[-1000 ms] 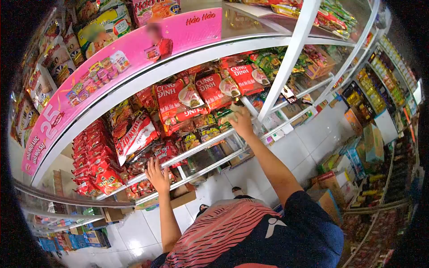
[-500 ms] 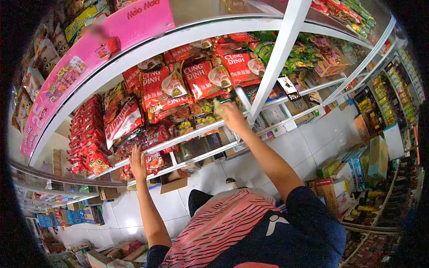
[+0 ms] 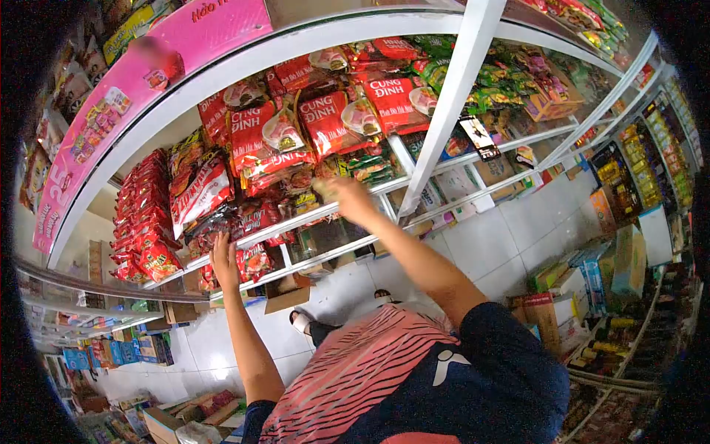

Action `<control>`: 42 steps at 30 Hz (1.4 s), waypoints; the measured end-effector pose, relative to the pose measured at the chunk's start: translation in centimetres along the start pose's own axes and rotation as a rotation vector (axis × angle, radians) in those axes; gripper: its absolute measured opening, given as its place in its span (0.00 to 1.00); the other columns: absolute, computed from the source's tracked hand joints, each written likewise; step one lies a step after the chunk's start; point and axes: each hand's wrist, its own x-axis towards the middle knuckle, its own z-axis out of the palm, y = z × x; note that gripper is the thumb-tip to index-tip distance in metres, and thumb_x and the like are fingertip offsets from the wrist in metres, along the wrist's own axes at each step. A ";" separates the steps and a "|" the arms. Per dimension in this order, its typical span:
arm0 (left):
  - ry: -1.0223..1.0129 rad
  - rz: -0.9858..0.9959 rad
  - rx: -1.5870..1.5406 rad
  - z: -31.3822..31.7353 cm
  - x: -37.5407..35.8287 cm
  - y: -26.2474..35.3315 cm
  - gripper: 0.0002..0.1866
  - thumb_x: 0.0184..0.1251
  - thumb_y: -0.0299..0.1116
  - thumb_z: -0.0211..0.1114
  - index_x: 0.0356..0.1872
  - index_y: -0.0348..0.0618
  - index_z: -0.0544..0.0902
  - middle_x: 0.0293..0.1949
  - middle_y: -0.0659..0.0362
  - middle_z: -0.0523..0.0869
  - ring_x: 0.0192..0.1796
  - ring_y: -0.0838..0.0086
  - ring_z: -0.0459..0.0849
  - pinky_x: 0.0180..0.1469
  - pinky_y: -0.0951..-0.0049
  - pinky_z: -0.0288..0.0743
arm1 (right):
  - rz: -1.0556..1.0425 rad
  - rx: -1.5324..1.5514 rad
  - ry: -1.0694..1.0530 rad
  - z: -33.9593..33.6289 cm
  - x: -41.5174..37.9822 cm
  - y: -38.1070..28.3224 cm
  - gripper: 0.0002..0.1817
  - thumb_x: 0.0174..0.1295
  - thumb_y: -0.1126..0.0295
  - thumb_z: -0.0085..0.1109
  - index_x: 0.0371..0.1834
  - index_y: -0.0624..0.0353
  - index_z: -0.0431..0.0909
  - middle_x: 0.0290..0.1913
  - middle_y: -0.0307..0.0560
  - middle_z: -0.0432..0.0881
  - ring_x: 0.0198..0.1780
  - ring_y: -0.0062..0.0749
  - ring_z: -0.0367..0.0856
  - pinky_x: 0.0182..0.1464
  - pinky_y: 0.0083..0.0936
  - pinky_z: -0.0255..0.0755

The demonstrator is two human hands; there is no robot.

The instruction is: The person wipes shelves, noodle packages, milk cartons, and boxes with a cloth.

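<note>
My left hand (image 3: 224, 263) rests at the front edge of the shelf (image 3: 266, 234), fingers stretched out and touching the rail by dark red noodle packets. My right hand (image 3: 353, 202) is over the same rail, further right and blurred by motion. Its fingers are closed on a small, pale greenish-tan thing (image 3: 325, 189), too smeared to name. Just beyond it lie red "Cung Đình" noodle packs (image 3: 339, 124) in piles. A red and white packet (image 3: 203, 194) and a stack of small red packets (image 3: 148, 214) lie on the left.
A white upright post (image 3: 452, 103) stands right of my right hand, and a curved white frame (image 3: 310, 37) runs above the packets. Green packets (image 3: 484, 85) lie behind the post. Cardboard boxes (image 3: 629, 259) line the tiled floor on the right. An open carton (image 3: 287, 296) sits below the shelf.
My right hand has moved left along the shelf with the pale thing. My left hand stays at the shelf edge. A sandalled foot has come into view below, and the view has shifted slightly.
</note>
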 end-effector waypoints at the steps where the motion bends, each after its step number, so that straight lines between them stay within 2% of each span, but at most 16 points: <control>1: -0.005 0.007 -0.006 0.3 -0.2 0.0 0.20 0.65 0.40 0.48 0.55 0.45 0.71 0.60 0.55 0.66 0.65 0.67 0.59 0.66 0.62 0.41 | -0.011 0.003 0.124 -1.8 -0.3 1.5 0.20 0.39 0.88 0.47 0.37 0.61 0.76 0.41 0.52 0.78 0.47 0.45 0.74 0.51 0.31 0.67; 2: 0.021 0.019 0.032 0.6 -0.4 0.0 0.19 0.65 0.40 0.47 0.55 0.45 0.70 0.61 0.56 0.66 0.65 0.66 0.59 0.66 0.62 0.41 | -0.108 -0.056 0.294 -1.2 0.0 6.3 0.13 0.46 0.82 0.51 0.36 0.59 0.76 0.41 0.48 0.78 0.42 0.44 0.76 0.43 0.33 0.71; 7: -0.090 0.002 0.008 -0.4 0.3 -0.7 0.21 0.65 0.41 0.49 0.57 0.47 0.69 0.62 0.57 0.64 0.67 0.65 0.56 0.65 0.58 0.41 | 0.168 -0.128 0.370 -1.3 -0.3 4.0 0.12 0.46 0.78 0.52 0.36 0.59 0.75 0.37 0.53 0.77 0.40 0.48 0.75 0.40 0.37 0.69; 8: -0.137 -0.013 0.006 -0.6 0.7 -1.0 0.21 0.64 0.41 0.49 0.57 0.46 0.69 0.62 0.56 0.64 0.66 0.65 0.56 0.65 0.58 0.41 | -0.013 -0.043 0.490 -0.1 -0.4 1.2 0.06 0.50 0.74 0.50 0.32 0.60 0.75 0.33 0.55 0.77 0.37 0.50 0.74 0.37 0.40 0.68; 10: -0.207 -0.012 -0.029 -1.1 1.1 -1.4 0.21 0.63 0.41 0.51 0.56 0.44 0.70 0.62 0.55 0.64 0.66 0.64 0.56 0.65 0.59 0.42 | 0.025 -0.064 0.202 6.8 1.3 2.3 0.13 0.55 0.71 0.48 0.44 0.56 0.74 0.37 0.52 0.76 0.39 0.47 0.74 0.40 0.36 0.68; 13: -0.204 -0.007 0.041 -1.2 1.0 -1.1 0.22 0.62 0.40 0.52 0.57 0.44 0.69 0.62 0.55 0.63 0.66 0.63 0.57 0.65 0.59 0.43 | -0.234 -0.116 0.194 7.8 -0.4 -2.2 0.18 0.51 0.73 0.54 0.47 0.52 0.72 0.42 0.43 0.75 0.49 0.41 0.70 0.49 0.30 0.67; 16: -0.120 0.007 0.056 -0.4 1.0 -1.3 0.22 0.62 0.40 0.53 0.56 0.44 0.70 0.61 0.55 0.65 0.65 0.63 0.58 0.65 0.58 0.45 | -0.072 0.052 0.064 3.9 0.4 0.6 0.13 0.47 0.75 0.55 0.38 0.54 0.77 0.40 0.45 0.77 0.47 0.41 0.72 0.49 0.29 0.67; 18: -0.098 -0.035 0.070 0.2 0.1 -0.5 0.21 0.62 0.40 0.53 0.55 0.44 0.70 0.61 0.55 0.65 0.65 0.63 0.58 0.65 0.58 0.45 | -0.260 -0.152 0.354 -1.5 -0.7 2.0 0.10 0.49 0.73 0.55 0.37 0.54 0.78 0.37 0.46 0.78 0.44 0.42 0.74 0.45 0.31 0.68; 20: 0.000 -0.009 0.123 0.6 -0.4 0.5 0.21 0.62 0.40 0.52 0.55 0.45 0.70 0.61 0.56 0.66 0.65 0.64 0.59 0.65 0.58 0.44 | 0.095 -0.153 0.431 -2.6 -0.4 5.8 0.14 0.45 0.79 0.54 0.38 0.57 0.77 0.41 0.48 0.75 0.43 0.44 0.74 0.45 0.32 0.69; 23: 0.099 0.003 0.091 0.7 -0.4 1.2 0.19 0.64 0.39 0.50 0.55 0.45 0.70 0.61 0.57 0.66 0.65 0.65 0.59 0.66 0.59 0.41 | 0.178 -0.214 0.433 -1.4 0.6 4.6 0.16 0.42 0.82 0.53 0.38 0.58 0.76 0.38 0.50 0.74 0.41 0.46 0.73 0.43 0.34 0.68; 25: 0.129 -0.009 0.055 1.1 -0.6 1.2 0.19 0.64 0.39 0.50 0.55 0.45 0.70 0.60 0.57 0.67 0.65 0.65 0.59 0.66 0.59 0.39 | 0.136 -0.201 0.313 1.7 1.3 2.0 0.17 0.42 0.81 0.53 0.39 0.56 0.76 0.38 0.49 0.74 0.40 0.46 0.74 0.41 0.35 0.69; 27: 0.132 -0.010 0.057 0.8 -0.6 1.6 0.19 0.65 0.39 0.49 0.55 0.44 0.70 0.60 0.57 0.67 0.65 0.65 0.59 0.66 0.59 0.39 | 0.163 0.141 0.145 5.3 1.6 -1.5 0.18 0.42 0.81 0.52 0.39 0.54 0.76 0.38 0.47 0.74 0.39 0.46 0.74 0.41 0.36 0.69; 33: 0.123 -0.010 0.055 1.0 -0.5 1.3 0.19 0.65 0.40 0.49 0.55 0.44 0.70 0.60 0.57 0.67 0.65 0.66 0.59 0.66 0.58 0.39 | -0.229 0.036 -0.075 4.8 0.4 -2.0 0.16 0.45 0.79 0.51 0.39 0.55 0.76 0.45 0.41 0.75 0.44 0.40 0.75 0.44 0.31 0.70; 39: 0.105 -0.010 0.051 0.8 -0.5 1.2 0.20 0.64 0.40 0.50 0.55 0.45 0.70 0.60 0.57 0.67 0.65 0.65 0.59 0.66 0.58 0.39 | 0.073 -0.211 0.262 -1.9 1.5 5.1 0.19 0.43 0.79 0.57 0.43 0.57 0.75 0.47 0.44 0.75 0.46 0.41 0.75 0.47 0.30 0.70; 41: 0.111 -0.014 0.066 1.1 -0.5 0.8 0.19 0.64 0.39 0.50 0.55 0.46 0.70 0.60 0.57 0.67 0.65 0.66 0.59 0.66 0.58 0.39 | -0.035 -0.448 0.357 -1.0 0.9 4.0 0.18 0.47 0.76 0.56 0.45 0.54 0.75 0.49 0.43 0.75 0.48 0.38 0.74 0.47 0.30 0.70; 42: 0.125 -0.005 0.071 1.2 -0.4 0.6 0.19 0.64 0.39 0.50 0.55 0.46 0.71 0.60 0.57 0.68 0.65 0.66 0.59 0.66 0.58 0.39 | -0.128 -0.343 0.354 0.3 0.7 3.1 0.17 0.47 0.76 0.55 0.43 0.54 0.75 0.47 0.41 0.75 0.47 0.37 0.74 0.47 0.30 0.69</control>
